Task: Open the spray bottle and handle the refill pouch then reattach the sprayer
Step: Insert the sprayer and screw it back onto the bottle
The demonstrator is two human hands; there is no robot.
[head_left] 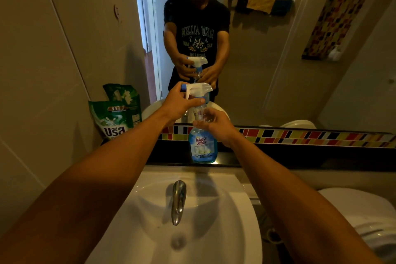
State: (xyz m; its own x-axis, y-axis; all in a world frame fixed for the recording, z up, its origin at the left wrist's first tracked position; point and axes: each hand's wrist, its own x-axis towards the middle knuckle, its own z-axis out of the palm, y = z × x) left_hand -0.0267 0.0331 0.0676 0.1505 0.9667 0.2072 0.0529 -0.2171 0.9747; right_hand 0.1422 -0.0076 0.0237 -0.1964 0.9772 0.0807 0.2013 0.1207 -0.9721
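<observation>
A clear spray bottle with blue liquid and a blue label stands upright on the dark ledge behind the sink. My right hand is wrapped around its upper body, just under the neck. My left hand grips the white and blue sprayer head on top of the bottle, fingers at the collar. I cannot tell whether the sprayer is screwed on or loose. A green refill pouch leans upright against the wall at the ledge's left end.
A white sink with a chrome tap lies below my arms. The mirror behind the ledge reflects a person and the bottle. A strip of coloured tiles runs under the mirror. A white toilet sits at the right.
</observation>
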